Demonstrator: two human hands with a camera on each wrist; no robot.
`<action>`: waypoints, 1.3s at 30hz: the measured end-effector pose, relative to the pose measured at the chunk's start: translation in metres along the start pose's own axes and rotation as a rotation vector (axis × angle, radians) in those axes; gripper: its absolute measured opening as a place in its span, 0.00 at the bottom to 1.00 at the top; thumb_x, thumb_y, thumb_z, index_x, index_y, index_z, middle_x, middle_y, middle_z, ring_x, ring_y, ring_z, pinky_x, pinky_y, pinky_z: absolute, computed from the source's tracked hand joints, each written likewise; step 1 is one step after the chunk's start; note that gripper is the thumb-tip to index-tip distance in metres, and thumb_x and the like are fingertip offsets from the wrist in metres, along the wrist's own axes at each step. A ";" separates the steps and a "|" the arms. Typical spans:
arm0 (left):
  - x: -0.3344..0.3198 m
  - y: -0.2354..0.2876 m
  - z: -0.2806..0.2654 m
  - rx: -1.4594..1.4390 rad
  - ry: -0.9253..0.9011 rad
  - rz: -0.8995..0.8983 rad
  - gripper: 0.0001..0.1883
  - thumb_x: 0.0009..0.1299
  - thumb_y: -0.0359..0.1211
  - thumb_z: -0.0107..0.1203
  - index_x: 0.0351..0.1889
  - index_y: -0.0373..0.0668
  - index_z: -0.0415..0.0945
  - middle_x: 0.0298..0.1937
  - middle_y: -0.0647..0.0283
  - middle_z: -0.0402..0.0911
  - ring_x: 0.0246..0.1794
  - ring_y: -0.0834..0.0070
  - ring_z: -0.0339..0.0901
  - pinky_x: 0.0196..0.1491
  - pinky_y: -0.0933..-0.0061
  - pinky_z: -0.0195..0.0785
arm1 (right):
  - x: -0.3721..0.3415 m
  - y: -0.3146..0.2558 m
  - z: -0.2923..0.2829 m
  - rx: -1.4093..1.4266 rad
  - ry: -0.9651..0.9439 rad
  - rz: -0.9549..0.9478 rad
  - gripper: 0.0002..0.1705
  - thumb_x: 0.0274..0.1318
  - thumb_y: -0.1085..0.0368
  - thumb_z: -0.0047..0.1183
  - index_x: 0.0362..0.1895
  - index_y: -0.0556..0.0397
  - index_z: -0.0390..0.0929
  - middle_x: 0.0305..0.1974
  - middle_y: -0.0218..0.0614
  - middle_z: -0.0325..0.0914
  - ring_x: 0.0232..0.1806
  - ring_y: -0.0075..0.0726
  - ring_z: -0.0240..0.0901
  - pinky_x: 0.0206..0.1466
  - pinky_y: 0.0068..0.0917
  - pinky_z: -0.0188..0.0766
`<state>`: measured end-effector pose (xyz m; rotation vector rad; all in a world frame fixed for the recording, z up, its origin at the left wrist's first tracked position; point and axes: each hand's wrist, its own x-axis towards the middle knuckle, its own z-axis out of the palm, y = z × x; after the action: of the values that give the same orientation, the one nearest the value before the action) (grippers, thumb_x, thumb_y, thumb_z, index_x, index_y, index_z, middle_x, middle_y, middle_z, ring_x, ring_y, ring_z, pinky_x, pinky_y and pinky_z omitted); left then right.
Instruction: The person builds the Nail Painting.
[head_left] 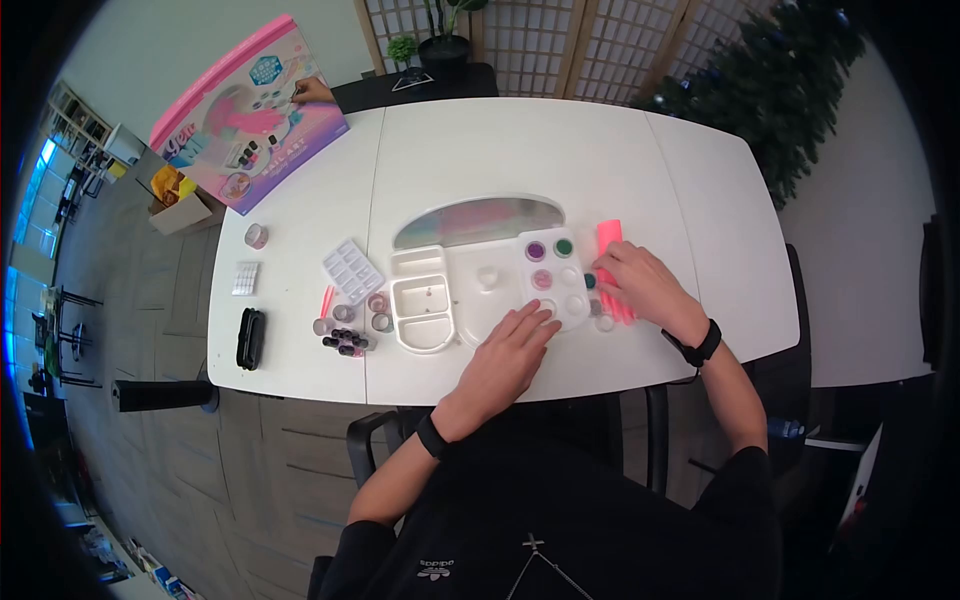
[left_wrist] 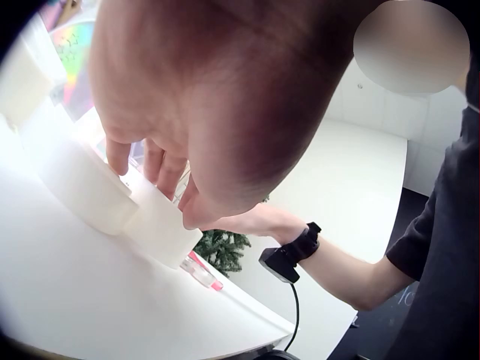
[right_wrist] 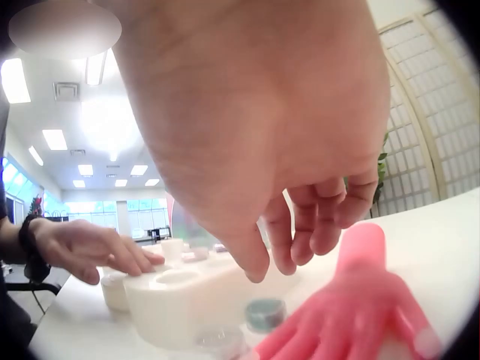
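My left hand rests its extended fingertips on the near edge of a white holder with round wells. Purple, green and pink pots fill some of those wells. To the right, my right hand hovers over a pink model hand, its fingers loosely bent downward with nothing between them. Just below these fingertips, a small green pot stands between the holder and the model hand. A clear pot is close by. The holder joins a white base with a rounded mirror behind.
Left of the base is a white three-section tray. Farther left lie a clear-white moulded tray, several small dark-capped bottles, loose jars and a black case. A large pink-purple box stands at the back left.
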<state>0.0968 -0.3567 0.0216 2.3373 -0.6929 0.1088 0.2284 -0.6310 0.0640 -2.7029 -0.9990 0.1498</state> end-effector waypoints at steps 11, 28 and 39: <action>0.000 0.001 -0.001 -0.008 -0.004 -0.001 0.25 0.77 0.25 0.61 0.72 0.42 0.76 0.76 0.54 0.76 0.83 0.51 0.66 0.82 0.46 0.65 | 0.002 -0.005 0.002 -0.022 0.060 -0.004 0.16 0.62 0.65 0.69 0.53 0.54 0.84 0.48 0.40 0.80 0.53 0.49 0.79 0.61 0.44 0.76; 0.001 0.000 -0.002 0.000 -0.001 0.002 0.25 0.76 0.24 0.61 0.72 0.42 0.76 0.76 0.55 0.76 0.82 0.50 0.67 0.82 0.46 0.66 | 0.019 -0.038 -0.001 0.057 0.106 -0.130 0.14 0.67 0.64 0.66 0.53 0.57 0.84 0.45 0.41 0.79 0.49 0.53 0.78 0.55 0.45 0.76; 0.002 0.001 -0.002 -0.044 -0.005 0.001 0.24 0.77 0.25 0.61 0.71 0.41 0.77 0.77 0.53 0.75 0.82 0.49 0.67 0.81 0.47 0.66 | -0.031 -0.046 0.016 -0.080 0.133 0.061 0.14 0.62 0.64 0.70 0.48 0.55 0.83 0.44 0.40 0.78 0.51 0.47 0.78 0.58 0.45 0.74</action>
<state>0.0978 -0.3565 0.0244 2.2962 -0.6926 0.0879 0.1731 -0.6140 0.0614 -2.7744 -0.9027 -0.0591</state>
